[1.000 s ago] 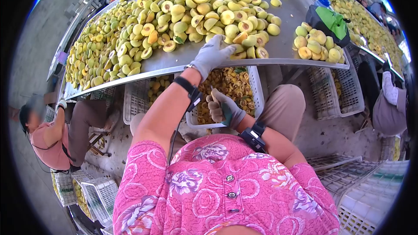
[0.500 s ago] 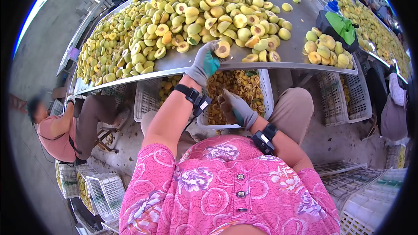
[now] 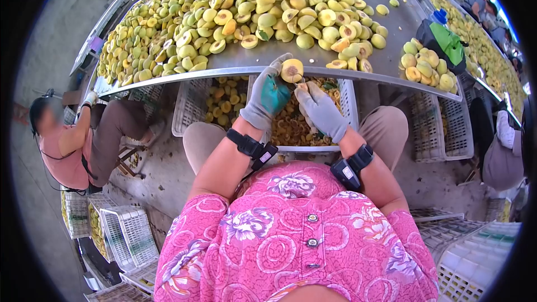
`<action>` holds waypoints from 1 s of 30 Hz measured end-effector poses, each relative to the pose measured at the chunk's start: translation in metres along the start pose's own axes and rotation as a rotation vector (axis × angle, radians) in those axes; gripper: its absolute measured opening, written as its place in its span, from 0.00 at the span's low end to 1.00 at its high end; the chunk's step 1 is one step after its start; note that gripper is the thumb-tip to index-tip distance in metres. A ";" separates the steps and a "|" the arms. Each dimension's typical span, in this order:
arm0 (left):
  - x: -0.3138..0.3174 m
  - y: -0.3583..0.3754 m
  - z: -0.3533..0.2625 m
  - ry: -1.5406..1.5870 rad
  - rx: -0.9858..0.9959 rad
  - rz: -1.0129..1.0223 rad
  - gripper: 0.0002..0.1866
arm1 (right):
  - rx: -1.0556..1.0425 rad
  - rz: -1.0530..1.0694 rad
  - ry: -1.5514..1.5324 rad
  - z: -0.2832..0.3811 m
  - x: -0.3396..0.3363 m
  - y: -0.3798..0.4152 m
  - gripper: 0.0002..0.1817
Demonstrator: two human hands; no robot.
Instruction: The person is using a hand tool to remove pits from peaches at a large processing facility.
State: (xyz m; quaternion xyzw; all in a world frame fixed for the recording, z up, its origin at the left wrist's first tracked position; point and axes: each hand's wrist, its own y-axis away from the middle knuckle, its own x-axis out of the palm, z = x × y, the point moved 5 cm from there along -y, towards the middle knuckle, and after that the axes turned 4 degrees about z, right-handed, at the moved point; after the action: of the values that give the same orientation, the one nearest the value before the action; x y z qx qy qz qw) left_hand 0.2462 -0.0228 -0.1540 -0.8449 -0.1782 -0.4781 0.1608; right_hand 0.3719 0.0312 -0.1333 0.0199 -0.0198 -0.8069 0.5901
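My left hand [image 3: 267, 94], in a grey glove with a teal palm, holds a halved yellow fruit [image 3: 292, 70] at the table's front edge. Just right of it, my right hand [image 3: 321, 109] in a grey glove has its fingers pinched near the fruit's lower side. Something thin and small shows at its fingertips, too small to name. Halved fruits lie in a large pile [image 3: 257, 5] on the metal table [image 3: 386, 50]. Below my hands stands a white crate [image 3: 348, 106] with brownish fruit pieces.
Another crate [image 3: 187, 106] with fruit stands under the table on the left. A seated person [image 3: 67, 140] is at the far left. A small fruit heap [image 3: 428, 67] lies beside a green cloth [image 3: 447, 39] at the right. Stacked crates [image 3: 126, 235] stand at lower left.
My left hand has drawn back slightly from the pile with the fruit half. My right hand has risen from above the crate to the fruit, its fingers now closed.
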 end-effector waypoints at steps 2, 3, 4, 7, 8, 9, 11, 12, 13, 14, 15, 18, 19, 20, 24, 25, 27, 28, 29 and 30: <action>-0.003 0.002 0.003 -0.054 0.015 -0.052 0.19 | -0.012 -0.044 0.098 0.003 -0.001 -0.002 0.08; -0.001 0.004 0.004 -0.050 0.018 -0.051 0.19 | -0.070 -0.061 0.177 0.003 -0.003 -0.004 0.08; 0.000 0.007 0.004 -0.090 0.037 -0.064 0.19 | -0.128 -0.078 0.255 0.002 -0.004 -0.007 0.08; 0.001 0.011 0.005 -0.179 0.043 -0.084 0.20 | -0.199 -0.103 0.362 -0.003 -0.004 -0.011 0.08; 0.000 0.012 0.006 -0.231 0.029 -0.091 0.20 | -0.198 -0.103 0.365 -0.005 -0.004 -0.011 0.08; 0.002 0.014 0.006 -0.229 0.030 -0.090 0.20 | -0.190 -0.102 0.364 -0.003 -0.003 -0.010 0.08; 0.005 0.017 0.007 -0.237 0.034 -0.096 0.21 | -0.181 -0.100 0.365 -0.003 -0.001 -0.010 0.09; 0.003 0.018 0.009 -0.234 0.036 -0.095 0.21 | -0.192 -0.104 0.371 -0.004 0.000 -0.011 0.09; 0.002 0.019 0.009 -0.247 0.055 -0.093 0.20 | -0.202 -0.107 0.375 -0.005 0.001 -0.011 0.10; 0.001 0.020 0.010 -0.260 0.073 -0.091 0.20 | -0.200 -0.106 0.375 -0.006 0.001 -0.011 0.10; 0.002 0.021 0.011 -0.258 0.073 -0.092 0.20 | -0.192 -0.102 0.438 -0.006 0.001 -0.011 0.10; 0.002 0.024 0.013 -0.314 0.117 -0.124 0.20 | -0.213 -0.106 0.552 -0.008 0.004 -0.009 0.12; -0.002 0.024 0.014 -0.344 0.132 -0.169 0.20 | -0.249 -0.114 0.605 -0.008 0.006 -0.008 0.13; -0.005 0.025 0.014 -0.374 0.147 -0.216 0.21 | -0.246 -0.112 0.603 -0.008 0.006 -0.008 0.13; -0.006 0.025 0.004 -0.680 0.125 -0.196 0.22 | -0.185 -0.039 0.664 -0.021 0.007 -0.004 0.15; -0.009 0.020 0.004 -0.812 0.020 -0.155 0.23 | -0.243 -0.038 0.690 -0.023 0.008 -0.001 0.14; -0.006 0.018 0.001 -1.090 -0.148 -0.096 0.25 | -0.135 0.005 0.539 -0.033 0.008 0.000 0.14; 0.003 0.018 -0.003 -1.091 -0.148 -0.095 0.25 | -0.033 0.050 0.386 -0.041 0.011 -0.001 0.14; 0.008 0.020 -0.005 -1.063 -0.214 -0.143 0.24 | -0.081 0.014 0.342 -0.055 0.011 -0.005 0.13; 0.008 0.022 -0.005 -1.035 -0.278 -0.192 0.24 | -0.084 0.015 0.341 -0.047 0.013 -0.002 0.13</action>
State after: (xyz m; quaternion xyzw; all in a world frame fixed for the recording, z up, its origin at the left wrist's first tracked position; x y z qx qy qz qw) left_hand 0.2560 -0.0433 -0.1465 -0.9631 -0.2457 -0.0313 -0.1057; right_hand 0.3684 0.0194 -0.1804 0.1317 0.1142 -0.7876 0.5911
